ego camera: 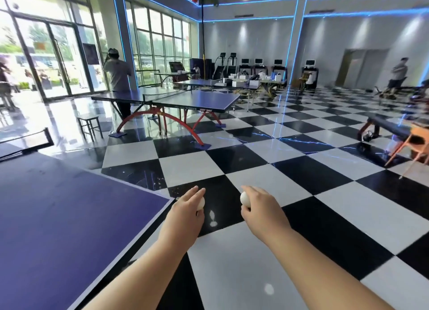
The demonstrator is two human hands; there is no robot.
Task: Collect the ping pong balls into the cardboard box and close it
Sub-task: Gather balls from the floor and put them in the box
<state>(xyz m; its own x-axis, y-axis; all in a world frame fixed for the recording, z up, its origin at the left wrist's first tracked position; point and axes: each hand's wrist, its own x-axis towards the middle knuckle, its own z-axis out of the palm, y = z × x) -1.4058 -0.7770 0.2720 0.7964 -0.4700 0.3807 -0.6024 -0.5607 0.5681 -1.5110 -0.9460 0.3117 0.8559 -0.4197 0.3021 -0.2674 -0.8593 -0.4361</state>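
1. The left hand (185, 208) reaches out over the floor (267, 177), just beside the corner of the blue table (69, 216); its grip is curled around a white ball (201, 203), with the fingers over the top.
2. The right hand (261, 207) is near it, at about the same height; its grip holds a second ball (244, 198), which shows on the inner side of the hand.
3. The two balls face each other above a black tile; they are apart and do not touch.
4. The floor is made of shiny black and white squares.
5. Further back is a far table (197, 100) with red legs; a person (118, 75) stands behind it, back turned; a stool (89, 124) is near its left end.
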